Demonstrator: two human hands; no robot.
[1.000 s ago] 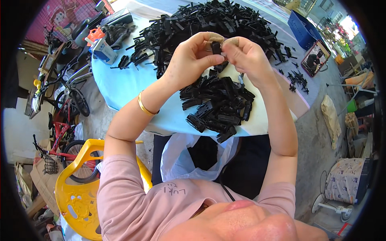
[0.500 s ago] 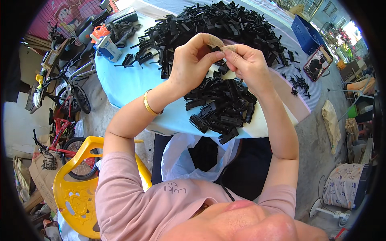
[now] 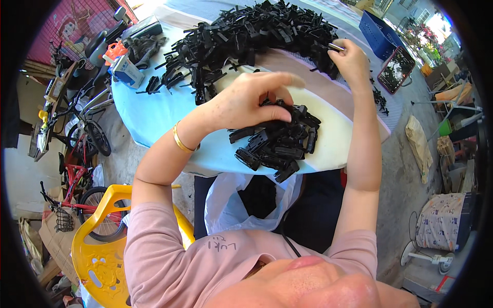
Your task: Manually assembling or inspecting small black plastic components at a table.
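Observation:
My left hand [image 3: 257, 100] is over the smaller pile of black plastic clip-like pieces [image 3: 280, 143] near the table's front edge. Its thumb and fingers are apart, with the index finger stretched to the right and the thumb close to the top pieces. A gold bangle [image 3: 182, 137] circles that wrist. Farther right, my right hand [image 3: 353, 64] pinches a small dark piece with a pale edge [image 3: 336, 47], too small to name. That hand is at the right end of the large heap of black plastic parts [image 3: 257, 31], which curves across the back of the table.
The cloth-covered table [image 3: 138, 105] also bears a small blue-white carton [image 3: 127, 72], a blue plastic basket [image 3: 379, 35], a phone [image 3: 396, 70] and tiny black pieces [image 3: 380, 101]. A white plastic bag [image 3: 221, 205] lies below the front edge. A yellow chair [image 3: 100, 246] stands left.
My hands were together over the table, fingertips touching at a small piece. They have parted: the left is lower over the smaller pile, the right has moved right to the large heap.

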